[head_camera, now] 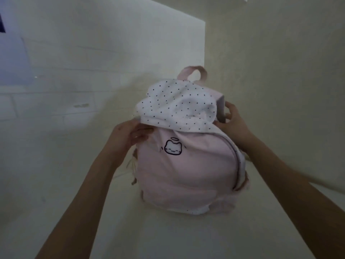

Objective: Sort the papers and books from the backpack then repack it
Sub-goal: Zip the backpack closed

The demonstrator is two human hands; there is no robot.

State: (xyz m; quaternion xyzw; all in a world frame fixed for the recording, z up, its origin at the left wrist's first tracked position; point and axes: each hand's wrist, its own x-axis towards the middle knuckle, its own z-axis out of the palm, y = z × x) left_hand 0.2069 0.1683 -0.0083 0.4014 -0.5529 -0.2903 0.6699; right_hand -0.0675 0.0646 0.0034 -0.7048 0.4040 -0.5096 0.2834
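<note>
A pale pink backpack (186, 171) with a small cat face drawn on its front stands upright on a white surface. Its white lining with black dots (177, 105) is folded out over the top, and a pink carry loop (194, 71) sticks up behind. My left hand (130, 133) grips the left edge of the opening. At the right edge, my right hand (231, 120) holds the bag's rim together with a flat pale item (222, 109) standing in the opening. I cannot tell whether that item is a book or papers. The zipper (237, 156) down the right side is undone.
The white surface (168, 236) runs forward from the bag toward me. A plain pale wall (280, 71) stands close behind and to the right. A white panel or block (112, 53) rises at the back left.
</note>
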